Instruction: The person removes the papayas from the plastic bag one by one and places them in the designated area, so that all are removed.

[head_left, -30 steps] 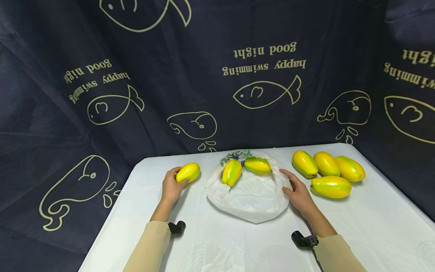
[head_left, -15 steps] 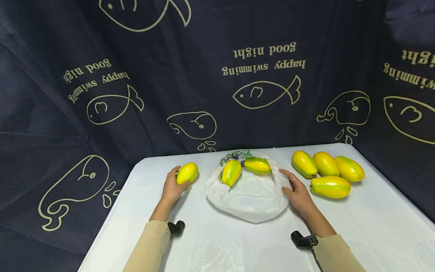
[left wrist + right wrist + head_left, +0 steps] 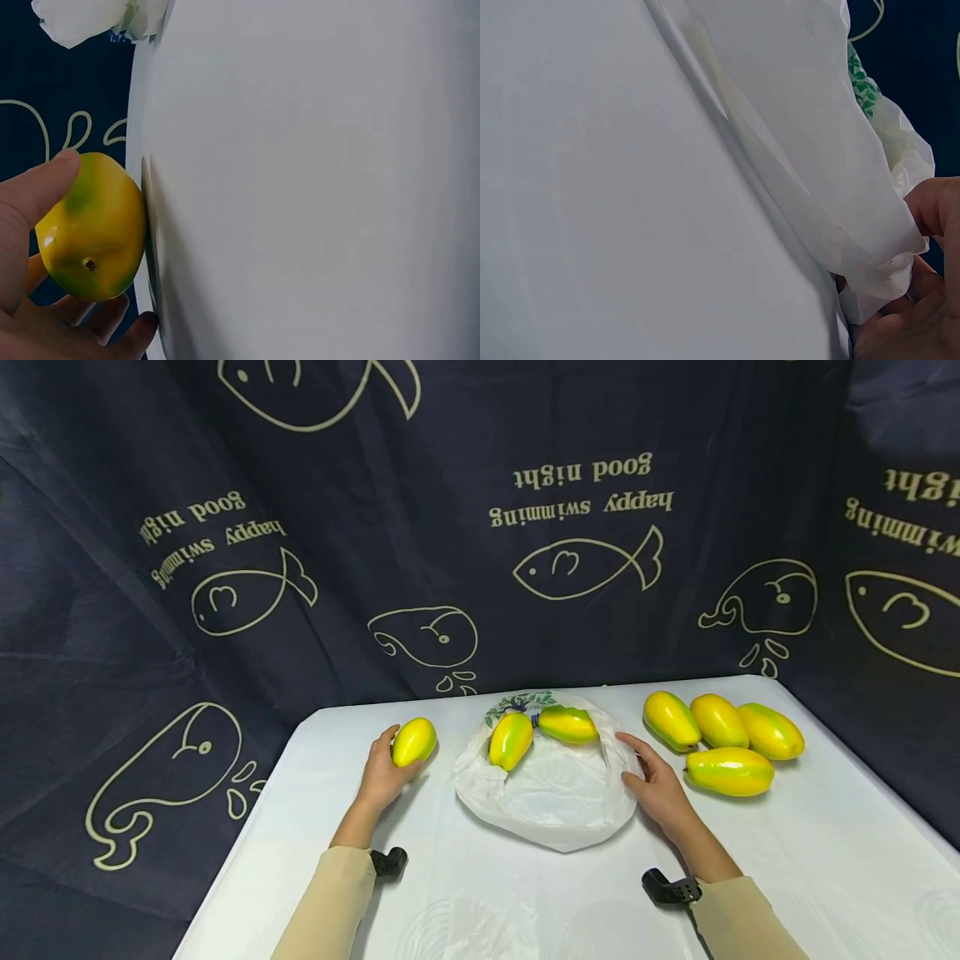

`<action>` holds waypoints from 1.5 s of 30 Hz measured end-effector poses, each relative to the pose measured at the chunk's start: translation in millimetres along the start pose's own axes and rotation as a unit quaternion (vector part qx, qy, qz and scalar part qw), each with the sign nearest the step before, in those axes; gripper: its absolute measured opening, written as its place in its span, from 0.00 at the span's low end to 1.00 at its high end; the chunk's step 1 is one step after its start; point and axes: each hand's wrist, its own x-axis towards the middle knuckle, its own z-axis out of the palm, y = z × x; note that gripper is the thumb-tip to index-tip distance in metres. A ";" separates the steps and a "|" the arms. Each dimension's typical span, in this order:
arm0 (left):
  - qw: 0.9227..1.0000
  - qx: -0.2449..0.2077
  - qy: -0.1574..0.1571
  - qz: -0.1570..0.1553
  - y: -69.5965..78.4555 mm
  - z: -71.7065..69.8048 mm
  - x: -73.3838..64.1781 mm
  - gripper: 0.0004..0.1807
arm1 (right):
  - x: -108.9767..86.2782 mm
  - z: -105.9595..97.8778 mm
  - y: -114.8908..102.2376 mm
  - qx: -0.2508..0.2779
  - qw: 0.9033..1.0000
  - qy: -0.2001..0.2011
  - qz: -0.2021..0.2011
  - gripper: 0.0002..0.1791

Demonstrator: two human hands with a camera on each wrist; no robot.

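On the left of the table my left hand holds a yellow-green papaya. In the left wrist view the thumb lies over one side of this papaya, and the fingers curl beneath and behind it. A white plastic bag with a green leaf print stands open in the middle. Two papayas lie in it, one at the left and another at the back. My right hand grips the bag's right rim. In the right wrist view the thumb and fingers pinch the bag's edge.
Several more papayas sit together right of the bag, among them a front one lying sideways. A white cloth covers the table. Behind hangs a dark blue curtain with fish and whale drawings.
The papaya in my left hand has turned from slanting rightward to more upright, and its near end sits closer to the thumb. The right hand and bag have stayed in place.
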 end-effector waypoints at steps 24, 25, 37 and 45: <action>0.990 0.019 0.073 0.120 63.6 0.2 -4.1 0.41 | 0.3 -2.1 0.1 0.004 1.000 0.003 0.002 0.37; 0.989 0.017 0.070 0.129 69.8 1.5 -5.1 0.40 | 0.4 -2.3 0.2 0.003 1.000 0.004 0.002 0.37; 0.976 0.014 0.010 0.219 126.6 37.3 -17.4 0.32 | 0.7 -2.1 0.4 0.001 1.000 0.002 -0.003 0.37; 0.978 0.049 -0.054 0.195 132.4 65.1 -20.7 0.32 | 0.2 0.1 -0.7 0.003 1.000 -0.002 0.002 0.37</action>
